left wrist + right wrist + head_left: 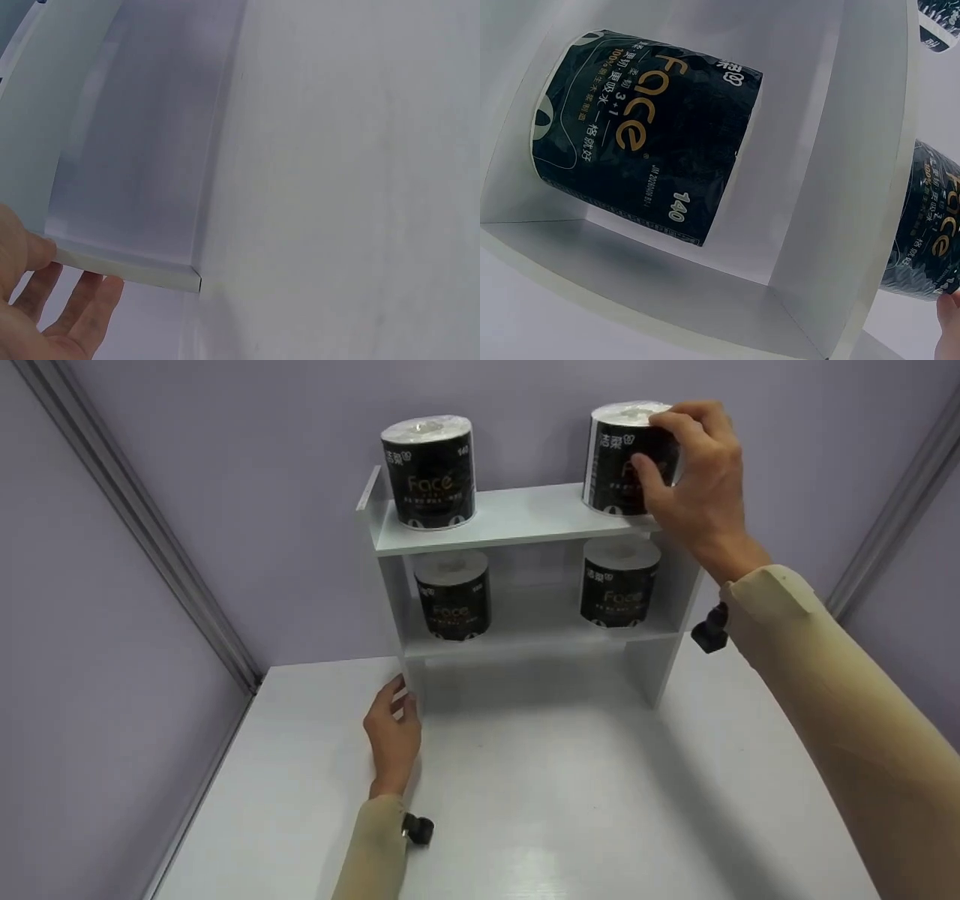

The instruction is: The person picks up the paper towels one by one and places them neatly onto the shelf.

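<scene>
A white two-tier shelf (525, 521) stands on the table against the back wall. At the right end of its top board is a toilet roll (611, 472) in a black wrapper, gripped by my right hand (709, 484), thumb on the front and fingers over the upper rim. Just a bit of that hand (949, 322) shows in the right wrist view, by the held roll (934, 232). Low on the shelf's left side, my left hand (394, 739) pinches the upright panel (124, 268) between thumb and fingers, as the left wrist view shows.
Another wrapped roll (431, 476) stands at the top board's left end. Below, the middle board carries a left roll (454, 611) and a right roll (619, 592). The white table (525, 780) spreads out in front, with grey metal posts (187, 577) at the booth's corners.
</scene>
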Demonstrator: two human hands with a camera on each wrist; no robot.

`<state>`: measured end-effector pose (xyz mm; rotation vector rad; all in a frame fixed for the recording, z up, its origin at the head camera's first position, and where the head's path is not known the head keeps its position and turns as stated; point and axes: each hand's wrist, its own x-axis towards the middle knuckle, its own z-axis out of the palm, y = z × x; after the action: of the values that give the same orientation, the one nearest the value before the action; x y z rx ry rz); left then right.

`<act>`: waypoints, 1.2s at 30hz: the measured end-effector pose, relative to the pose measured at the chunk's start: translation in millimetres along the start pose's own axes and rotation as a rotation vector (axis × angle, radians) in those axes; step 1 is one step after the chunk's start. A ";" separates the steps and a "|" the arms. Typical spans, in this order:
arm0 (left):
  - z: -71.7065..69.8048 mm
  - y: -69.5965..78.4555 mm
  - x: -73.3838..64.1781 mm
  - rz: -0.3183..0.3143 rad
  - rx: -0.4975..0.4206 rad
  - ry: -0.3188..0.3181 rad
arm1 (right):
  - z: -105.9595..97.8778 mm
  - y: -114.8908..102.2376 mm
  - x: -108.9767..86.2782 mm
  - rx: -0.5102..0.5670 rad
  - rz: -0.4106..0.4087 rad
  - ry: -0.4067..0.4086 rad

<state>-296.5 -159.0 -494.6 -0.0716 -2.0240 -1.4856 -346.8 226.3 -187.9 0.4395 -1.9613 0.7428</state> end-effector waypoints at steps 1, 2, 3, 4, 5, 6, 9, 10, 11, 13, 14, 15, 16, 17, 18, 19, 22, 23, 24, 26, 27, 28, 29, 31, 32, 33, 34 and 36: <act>0.3 -0.4 0.2 0.003 -0.002 -0.001 | 0.4 0.3 0.3 -0.001 0.002 -0.001; 0.5 -0.8 0.3 0.005 -0.004 0.000 | 0.9 0.6 0.7 -0.001 0.005 -0.002; 0.7 -1.3 0.5 0.009 -0.006 0.001 | 1.4 0.8 1.1 -0.001 0.008 -0.004; 0.6 -1.4 0.5 0.009 -0.007 0.002 | 1.9 0.9 1.3 -0.002 0.009 -0.006; 0.3 -1.0 0.5 0.009 -0.010 0.003 | 2.5 1.0 1.6 -0.001 0.010 -0.007; 0.0 -0.5 0.4 0.010 -0.013 0.002 | 3.0 0.9 1.7 -0.001 0.011 -0.009; -0.6 0.6 0.5 0.014 -0.012 0.001 | 3.4 0.0 1.7 -0.002 0.023 -0.013; -0.9 1.0 0.5 0.015 -0.010 0.002 | 3.5 -0.4 1.6 -0.003 0.023 -0.014; -1.3 1.5 0.4 0.016 -0.010 0.001 | 3.6 -0.8 1.5 -0.005 0.024 -0.015; -2.0 1.8 0.3 0.013 -0.005 -0.001 | 3.6 -1.4 0.9 -0.005 0.030 -0.019; -2.5 2.0 0.2 0.011 -0.002 -0.003 | 3.4 -1.5 0.4 -0.004 0.032 -0.022; -2.9 2.0 0.2 0.007 0.000 -0.006 | 3.1 -1.5 -0.3 -0.005 0.028 -0.025; -3.6 2.4 0.1 0.001 0.001 -0.010 | 2.7 -1.4 -1.1 -0.005 0.026 -0.029; -4.4 2.7 0.1 -0.004 0.002 -0.015 | 2.1 -1.2 -2.2 -0.008 0.022 -0.035; -5.0 2.5 0.3 -0.008 0.007 -0.018 | 1.5 -1.0 -3.5 -0.011 0.016 -0.041; -6.0 2.8 0.5 -0.013 0.009 -0.023 | 0.8 -0.7 -4.9 -0.011 0.009 -0.046; -8.8 3.4 1.2 -0.028 0.025 -0.038 | -1.9 0.2 -9.1 -0.013 -0.015 -0.053; -9.5 3.1 1.5 -0.031 0.037 -0.045 | -3.0 0.5 -10.4 -0.011 -0.019 -0.052; -10.2 3.1 1.8 -0.033 0.048 -0.053 | -4.3 0.7 -11.6 -0.004 -0.016 -0.051; -11.9 3.4 2.4 -0.038 0.072 -0.070 | -6.4 1.0 -14.1 0.014 -0.001 -0.049; -12.7 3.1 2.8 -0.036 0.085 -0.077 | -7.4 1.1 -15.3 0.022 0.008 -0.048; -13.5 2.6 3.3 -0.033 0.098 -0.085 | -8.3 1.2 -16.6 0.030 0.016 -0.047; -14.6 3.0 3.5 -0.031 0.108 -0.092 | -9.0 1.3 -17.8 0.036 0.023 -0.047; -16.3 3.2 4.4 -0.022 0.121 -0.105 | -10.3 2.2 -20.5 0.044 0.030 -0.047; -16.9 3.2 4.7 -0.018 0.128 -0.112 | -11.3 2.6 -22.1 0.046 0.030 -0.043; -17.5 3.6 5.0 -0.014 0.131 -0.120 | -12.4 3.2 -23.9 0.046 0.030 -0.040; -18.0 4.2 5.3 -0.012 0.133 -0.127 | -13.5 4.0 -25.8 0.046 0.029 -0.037; -18.7 4.2 5.8 -0.008 0.141 -0.137 | -15.5 6.3 -29.6 0.048 0.020 -0.027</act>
<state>-291.2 -175.7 -484.8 -0.1107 -2.2354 -1.3712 -326.1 241.3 -210.4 0.4612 -1.9786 0.8020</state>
